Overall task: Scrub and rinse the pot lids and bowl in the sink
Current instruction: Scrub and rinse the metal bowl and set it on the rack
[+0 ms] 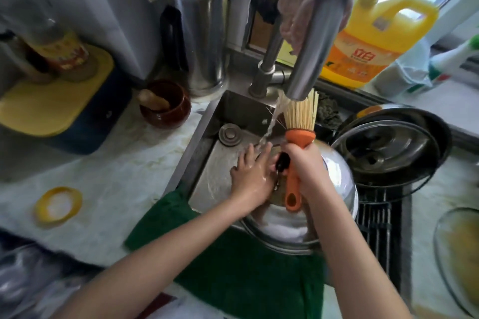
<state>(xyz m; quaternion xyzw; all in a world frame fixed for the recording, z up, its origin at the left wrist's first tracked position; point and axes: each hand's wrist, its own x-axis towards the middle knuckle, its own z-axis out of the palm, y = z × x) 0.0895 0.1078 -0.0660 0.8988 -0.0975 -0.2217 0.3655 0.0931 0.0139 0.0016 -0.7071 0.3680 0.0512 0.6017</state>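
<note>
In the sink point(233, 109), the left hand point(252, 176) lies spread on the wet steel pot lid point(343, 189), beside what seems its black knob point(282, 162). Likely slippery and stiff; best gripped by that knob. Further along, the right hand point(300, 160) clasps the brush point(300, 134).

Red "立白" brand mark on the orange label point(360, 59) of the yellow detergent jug point(386, 21), smaller print blurred
</note>
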